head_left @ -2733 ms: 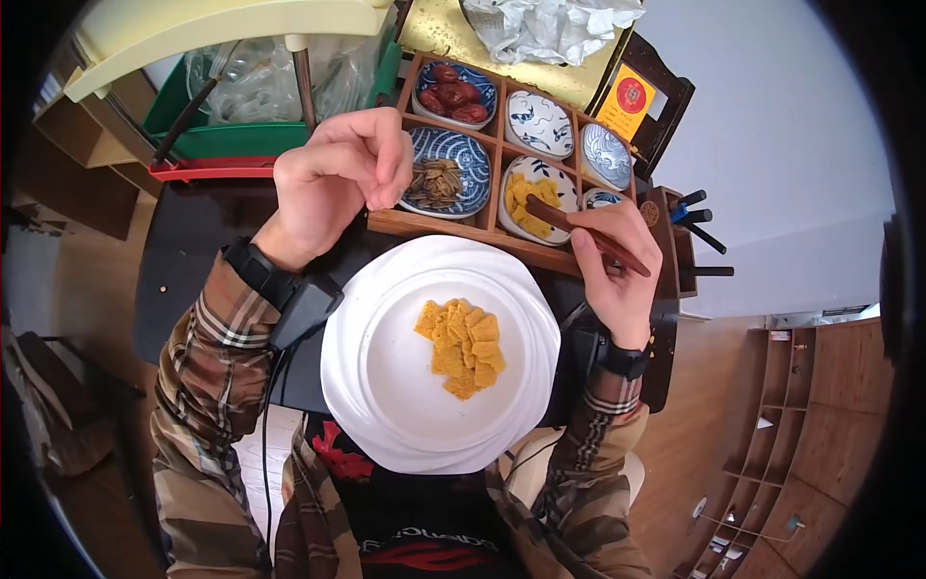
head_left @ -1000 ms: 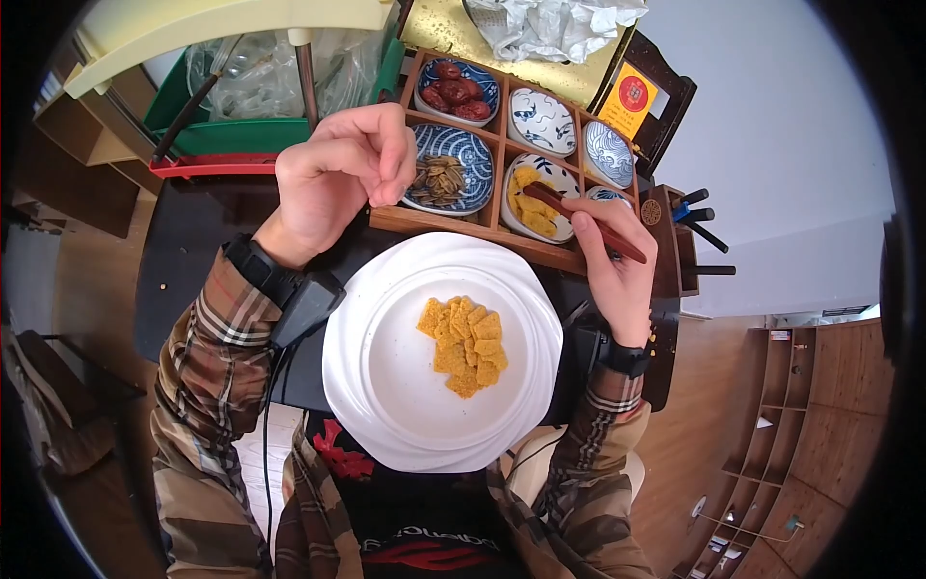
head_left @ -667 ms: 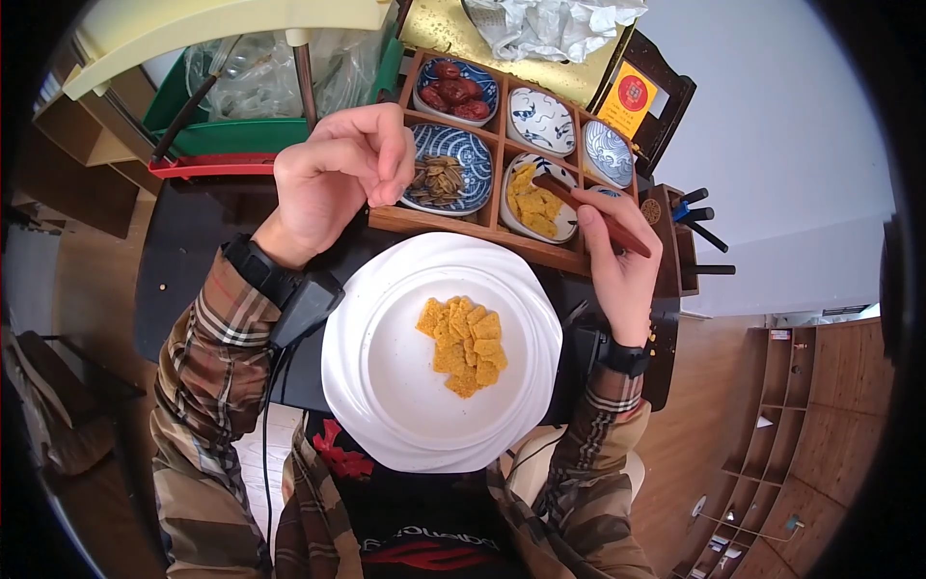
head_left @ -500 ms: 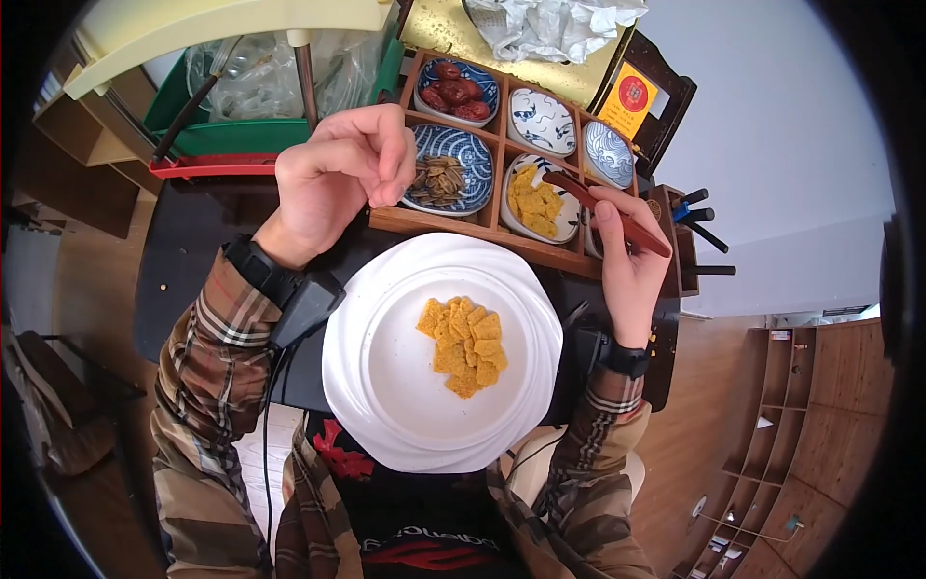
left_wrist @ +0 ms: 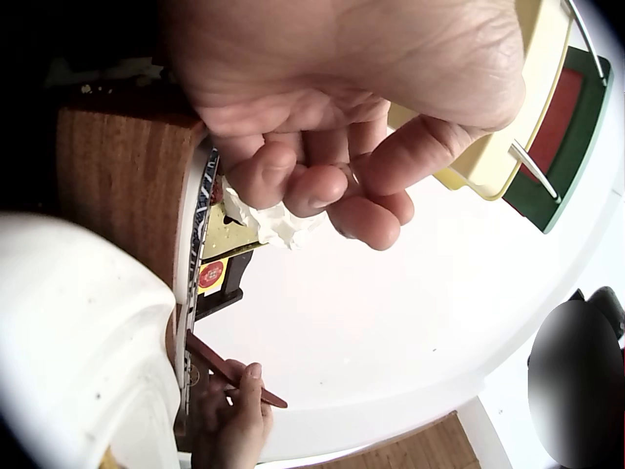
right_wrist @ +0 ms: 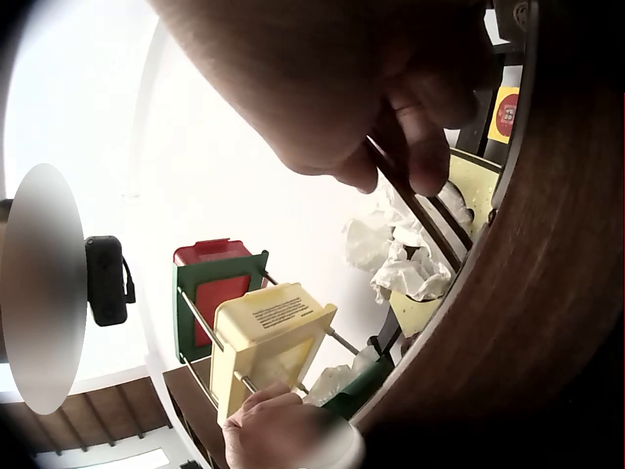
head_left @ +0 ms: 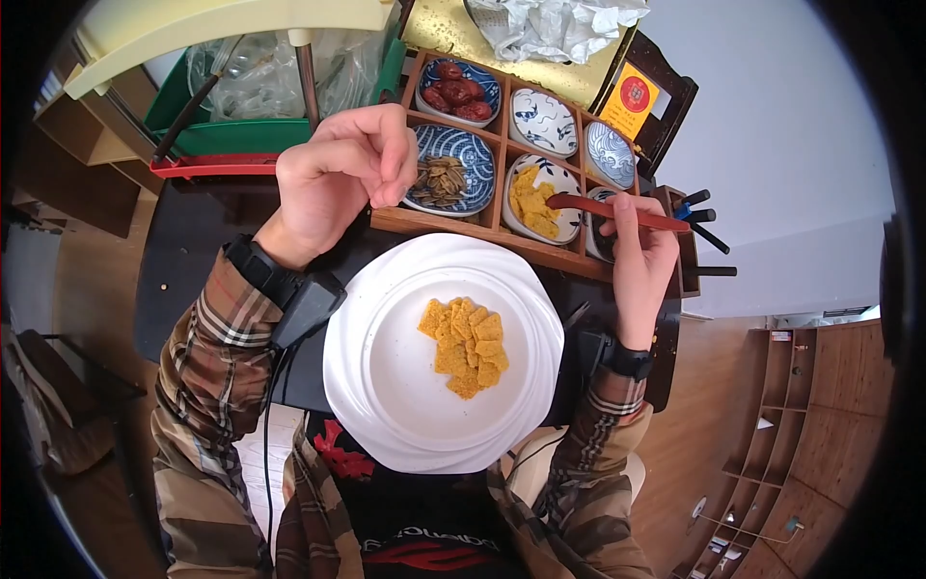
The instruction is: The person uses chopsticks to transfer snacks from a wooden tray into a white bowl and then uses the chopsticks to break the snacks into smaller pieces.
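Reddish-brown wooden tongs [head_left: 590,206] reach over the edge of a leaf-patterned bowl [head_left: 555,173] of yellow crisps [head_left: 532,205], pinched between the thumb and fingers of a diner's right hand [head_left: 641,275]. No crisp can be made out in their tips. The work appears well under way but unfinished: a heap of golden crisps [head_left: 468,347] lies inside a wide white plate [head_left: 395,386], off-center toward the right hand, while a share remains in the bowl. How many of those are meant to move, the scene does not tell. The tongs point to the person's left, tips over the bowl and rear end beyond the right hand, their long axis running nearly crosswise in the head view, with a slight slant. The bowl sits in a divided wooden tray [head_left: 540,253] just beyond the plate, beside a compartment holding a blue-patterned dish of brown seeds [head_left: 441,183]. Near those seeds hangs the left hand [head_left: 338,179], idle, its fingers loosely curled with nothing visible in them.
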{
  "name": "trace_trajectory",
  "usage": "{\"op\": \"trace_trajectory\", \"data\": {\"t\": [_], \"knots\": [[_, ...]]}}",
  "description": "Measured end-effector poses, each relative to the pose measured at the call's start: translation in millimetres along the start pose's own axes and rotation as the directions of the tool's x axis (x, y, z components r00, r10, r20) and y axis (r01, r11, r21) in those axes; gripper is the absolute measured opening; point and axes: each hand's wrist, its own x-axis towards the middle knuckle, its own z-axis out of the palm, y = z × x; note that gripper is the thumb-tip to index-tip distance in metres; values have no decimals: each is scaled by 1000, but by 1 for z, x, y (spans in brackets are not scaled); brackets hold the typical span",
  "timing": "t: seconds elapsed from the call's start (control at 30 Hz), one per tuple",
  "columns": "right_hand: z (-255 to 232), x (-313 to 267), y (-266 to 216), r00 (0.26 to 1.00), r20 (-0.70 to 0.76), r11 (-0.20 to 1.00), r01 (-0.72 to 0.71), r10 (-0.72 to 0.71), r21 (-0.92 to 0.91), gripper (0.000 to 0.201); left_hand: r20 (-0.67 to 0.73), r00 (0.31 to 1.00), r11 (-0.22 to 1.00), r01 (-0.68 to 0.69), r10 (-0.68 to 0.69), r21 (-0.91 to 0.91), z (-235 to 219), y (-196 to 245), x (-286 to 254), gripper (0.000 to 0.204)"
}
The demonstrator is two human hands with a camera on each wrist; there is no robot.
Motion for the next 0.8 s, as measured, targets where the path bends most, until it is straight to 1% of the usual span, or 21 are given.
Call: {"op": "trace_trajectory", "data": {"t": [0.13, 0.2, 0.23, 0.3, 0.4, 0.53, 0.6, 0.63, 0.7, 0.73, 0.8], "knots": [[1, 0, 0, 999, 39, 998, 9, -12, 60, 18, -6, 1000, 1000, 1, -1, -9, 2, 1, 0, 9], [2, 0, -2, 996, 86, 996, -11, 4, 90, 18, -6, 1000, 1000, 2, -2, 3, 1, 1, 0, 9], [2, 0, -3, 996, 86, 996, -12, 4, 91, 18, -6, 1000, 1000, 2, -2, 15, 0, 1, 0, 9], [2, 0, -3, 987, 152, 991, -67, 49, 114, 18, -6, 1000, 1000, 3, -3, 11, 1, 1, 0, 10], [1, 0, -3, 979, 185, 988, -107, 84, 116, 18, -6, 1000, 1000, 1, -1, 7, 1, 1, 0, 10], [2, -1, -6, 975, 206, 987, -108, 81, 122, 18, -7, 1000, 1000, 4, -4, 9, 1, 1, 0, 9], [4, -2, -7, 970, 237, 982, -100, 60, 160, 18, -7, 1000, 1000, 5, -5, 9, 1, 1, 0, 9], [4, -2, -7, 970, 237, 982, -100, 60, 160, 18, -7, 1000, 1000, 5, -5, 9, 1, 1, 0, 9], [6, -4, -7, 954, 299, 983, -80, 26, 167, 18, -7, 1000, 1000, 6, -6, 12, 1, 1, 0, 9], [7, -4, -6, 954, 299, 983, -80, 27, 167, 18, -7, 1000, 1000, 6, -5, 16, 0, 1, 0, 9], [8, -5, -5, 958, 284, 994, 17, -48, 111, 18, -7, 1000, 1000, 3, -3, 17, 0, 1, 0, 9]]}}
